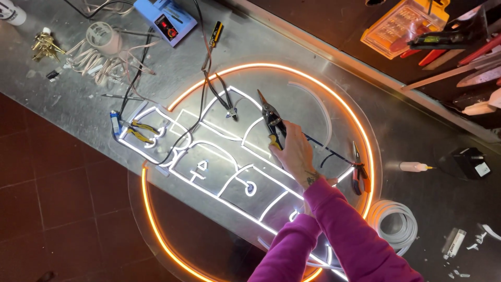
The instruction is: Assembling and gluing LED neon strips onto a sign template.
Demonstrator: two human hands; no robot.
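Note:
My right hand [295, 154] is shut on the black and yellow handles of metal snips [271, 117], whose blades point up and to the left. It hovers over a round lit sign [209, 156] with an orange glowing ring and white glowing lines. My left sleeve runs under my right forearm. Only a bit of my left hand [330, 181] shows there, so its grip is hidden.
Orange-handled pliers [358, 175] lie on the sign's right rim, yellow-handled pliers [138, 130] on its left. Also on the metal table are a blue soldering station [167, 18], coiled wires [104, 55], a small glue bottle [415, 166], a white strip coil [395, 224] and a black adapter [469, 162]. Tools fill the top right.

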